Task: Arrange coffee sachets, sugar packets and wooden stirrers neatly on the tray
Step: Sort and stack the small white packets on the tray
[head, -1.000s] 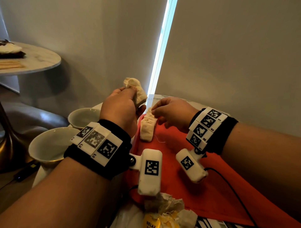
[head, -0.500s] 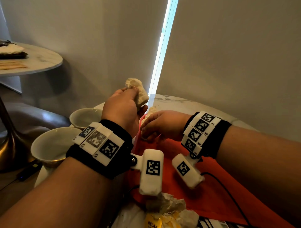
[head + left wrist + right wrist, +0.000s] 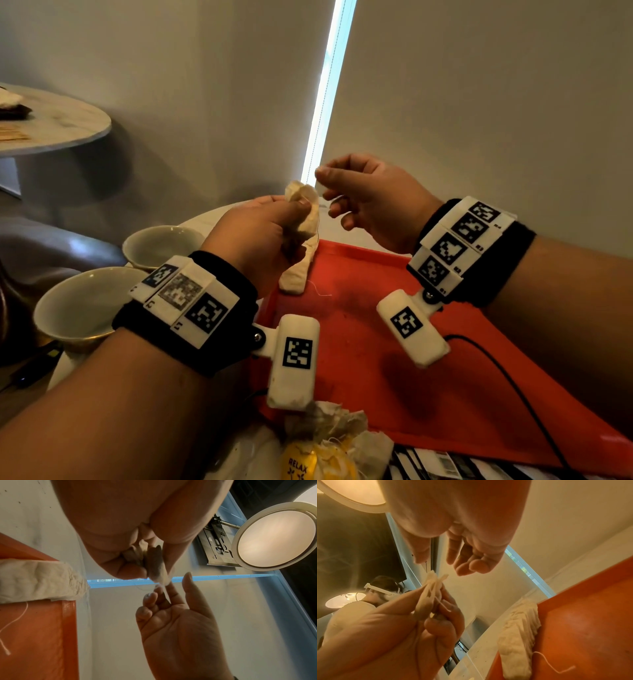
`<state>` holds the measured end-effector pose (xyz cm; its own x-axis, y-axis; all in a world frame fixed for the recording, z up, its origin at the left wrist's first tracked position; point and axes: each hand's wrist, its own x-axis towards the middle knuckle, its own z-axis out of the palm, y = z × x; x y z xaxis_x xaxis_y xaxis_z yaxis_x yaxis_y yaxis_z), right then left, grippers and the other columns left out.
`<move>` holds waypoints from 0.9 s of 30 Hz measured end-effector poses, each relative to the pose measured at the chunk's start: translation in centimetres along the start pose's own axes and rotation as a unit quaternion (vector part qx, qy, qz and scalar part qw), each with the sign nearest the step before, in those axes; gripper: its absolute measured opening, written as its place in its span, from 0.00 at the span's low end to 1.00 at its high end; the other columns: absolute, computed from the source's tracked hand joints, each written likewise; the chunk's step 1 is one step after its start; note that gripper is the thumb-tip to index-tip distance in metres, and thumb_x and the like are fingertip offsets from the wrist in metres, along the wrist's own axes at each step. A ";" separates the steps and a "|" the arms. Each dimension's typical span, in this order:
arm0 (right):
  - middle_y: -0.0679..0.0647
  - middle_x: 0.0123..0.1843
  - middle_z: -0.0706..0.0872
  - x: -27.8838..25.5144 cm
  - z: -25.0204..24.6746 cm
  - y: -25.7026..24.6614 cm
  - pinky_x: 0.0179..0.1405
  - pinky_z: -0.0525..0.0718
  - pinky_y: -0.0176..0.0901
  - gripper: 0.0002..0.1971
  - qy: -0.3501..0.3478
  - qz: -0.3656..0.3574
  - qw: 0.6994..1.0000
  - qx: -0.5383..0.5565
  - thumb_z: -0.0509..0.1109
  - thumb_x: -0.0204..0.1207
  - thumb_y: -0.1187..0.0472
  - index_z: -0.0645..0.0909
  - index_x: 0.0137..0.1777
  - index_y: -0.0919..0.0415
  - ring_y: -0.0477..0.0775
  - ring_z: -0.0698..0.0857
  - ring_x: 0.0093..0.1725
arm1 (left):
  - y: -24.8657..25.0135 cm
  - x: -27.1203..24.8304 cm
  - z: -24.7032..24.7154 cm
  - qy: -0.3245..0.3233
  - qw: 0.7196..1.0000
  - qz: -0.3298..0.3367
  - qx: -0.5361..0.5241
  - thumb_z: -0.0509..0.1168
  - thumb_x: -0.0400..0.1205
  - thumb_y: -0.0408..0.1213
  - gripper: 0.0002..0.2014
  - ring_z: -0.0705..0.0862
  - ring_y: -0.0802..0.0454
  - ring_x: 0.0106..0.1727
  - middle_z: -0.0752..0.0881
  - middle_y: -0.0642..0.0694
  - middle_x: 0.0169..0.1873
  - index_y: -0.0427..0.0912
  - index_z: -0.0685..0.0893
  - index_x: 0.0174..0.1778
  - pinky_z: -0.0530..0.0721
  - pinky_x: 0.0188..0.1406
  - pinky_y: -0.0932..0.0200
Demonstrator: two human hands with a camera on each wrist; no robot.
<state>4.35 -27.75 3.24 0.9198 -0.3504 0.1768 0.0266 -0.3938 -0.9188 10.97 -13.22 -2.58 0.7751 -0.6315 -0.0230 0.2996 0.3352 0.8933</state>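
Note:
My left hand (image 3: 298, 222) grips a small bunch of pale sachets (image 3: 302, 195) in the air, above the far left corner of the orange tray (image 3: 428, 370). My right hand (image 3: 325, 192) hangs just right of that bunch, fingers loosely spread and holding nothing. In the left wrist view one right fingertip (image 3: 187, 574) reaches the tip of the held sachets (image 3: 157, 563). In the right wrist view thumb and fingers (image 3: 467, 566) stand apart over the held sachets (image 3: 429, 592). A row of pale sachets (image 3: 293, 277) lies along the tray's far left edge.
Two white cups (image 3: 78, 308) (image 3: 161, 240) stand left of the tray. A heap of crumpled sachets with a yellow tag (image 3: 325, 442) lies at the near edge. A loose thread (image 3: 318, 291) lies on the tray. Wall and blind are close behind; a round side table (image 3: 51, 126) stands far left.
My right hand has lifted off the row of sachets on the tray and risen to the bunch in my left hand. The left hand still grips its bunch.

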 end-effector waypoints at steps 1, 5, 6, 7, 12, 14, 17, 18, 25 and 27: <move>0.57 0.45 0.87 -0.1 0.1 -0.1 0.32 0.80 0.44 0.09 -0.007 -0.013 1.000 -0.014 0.77 0.78 0.56 0.85 0.55 0.59 0.53 0.84 0.38 | 0.0 -0.1 0.0 -0.007 1.000 -0.002 0.013 0.66 0.86 0.36 0.09 0.82 0.50 0.40 0.87 0.44 0.40 0.39 0.85 0.59 0.81 0.32 0.60; 0.63 0.45 0.91 -0.4 0.6 0.1 0.33 0.81 0.46 0.04 -0.017 -0.029 0.998 -0.056 0.78 0.76 0.63 0.88 0.48 0.60 0.54 0.85 0.39 | -0.1 -0.3 0.0 -0.015 0.999 -0.004 0.035 0.65 0.86 0.35 0.05 0.81 0.50 0.40 0.85 0.43 0.41 0.42 0.86 0.52 0.80 0.30 0.61; 0.63 0.45 0.91 -0.5 0.7 0.2 0.33 0.81 0.46 0.03 -0.014 -0.026 0.998 -0.062 0.78 0.76 0.64 0.88 0.47 0.60 0.53 0.85 0.39 | -0.1 -0.3 0.0 -0.015 0.999 -0.007 0.036 0.65 0.86 0.35 0.05 0.81 0.50 0.41 0.86 0.43 0.42 0.42 0.86 0.53 0.81 0.29 0.61; 0.62 0.44 0.90 -0.5 0.7 0.3 0.33 0.81 0.46 0.02 -0.011 -0.024 0.998 -0.065 0.78 0.76 0.63 0.88 0.46 0.60 0.53 0.85 0.39 | -0.1 -0.2 0.1 -0.015 0.999 -0.011 0.036 0.65 0.86 0.36 0.07 0.82 0.49 0.42 0.86 0.43 0.44 0.41 0.86 0.56 0.81 0.29 0.62; 0.58 0.39 0.89 -0.2 0.6 1.0 0.30 0.80 0.44 0.02 -0.005 -0.014 0.999 -0.041 0.76 0.77 0.65 0.86 0.44 0.60 0.53 0.85 0.38 | 0.0 0.0 0.2 -0.019 0.999 -0.031 -0.001 0.65 0.85 0.41 0.17 0.85 0.53 0.32 0.87 0.42 0.44 0.38 0.83 0.68 0.83 0.25 0.62; 0.57 0.39 0.89 -0.2 0.6 1.2 0.30 0.80 0.44 0.02 -0.004 -0.012 0.999 -0.030 0.76 0.78 0.66 0.86 0.44 0.60 0.54 0.86 0.38 | 0.1 0.1 0.2 -0.023 0.999 -0.037 -0.018 0.64 0.85 0.43 0.18 0.85 0.54 0.28 0.88 0.44 0.38 0.38 0.83 0.67 0.83 0.25 0.62; 0.56 0.39 0.90 -0.2 0.7 1.4 0.30 0.80 0.44 0.02 0.000 -0.011 1.000 -0.023 0.75 0.78 0.66 0.86 0.45 0.60 0.55 0.86 0.39 | 0.2 0.2 0.1 -0.013 0.999 -0.041 -0.027 0.64 0.85 0.45 0.16 0.85 0.52 0.32 0.88 0.45 0.37 0.39 0.85 0.65 0.82 0.24 0.62; 0.56 0.40 0.90 -0.1 0.6 1.4 0.30 0.80 0.44 0.02 0.004 -0.010 1.000 -0.021 0.75 0.78 0.66 0.86 0.44 0.60 0.55 0.87 0.40 | 0.1 0.3 0.1 -0.005 0.999 -0.042 -0.022 0.64 0.86 0.45 0.16 0.85 0.50 0.35 0.89 0.43 0.41 0.40 0.85 0.64 0.83 0.25 0.62; 0.59 0.41 0.89 -0.3 0.1 1.4 0.29 0.81 0.43 0.03 0.024 0.007 1.000 0.001 0.72 0.81 0.67 0.84 0.46 0.61 0.54 0.87 0.36 | -0.4 1.3 -0.3 0.035 0.999 -0.024 -0.029 0.65 0.86 0.39 0.07 0.83 0.52 0.37 0.85 0.45 0.36 0.41 0.86 0.50 0.80 0.32 0.57; 0.58 0.40 0.89 -0.2 -0.1 1.4 0.29 0.79 0.43 0.02 0.036 0.015 0.999 0.012 0.71 0.81 0.68 0.83 0.47 0.62 0.52 0.87 0.34 | -0.5 1.6 -0.6 0.054 0.998 -0.001 -0.026 0.66 0.85 0.39 0.05 0.83 0.57 0.29 0.85 0.47 0.32 0.42 0.86 0.48 0.81 0.33 0.57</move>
<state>4.16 -28.29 1.91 0.8896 -0.4228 0.1725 0.0085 -0.3622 -0.9320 12.34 -13.98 -3.32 0.8288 -0.5545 -0.0756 0.3276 0.3712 0.8689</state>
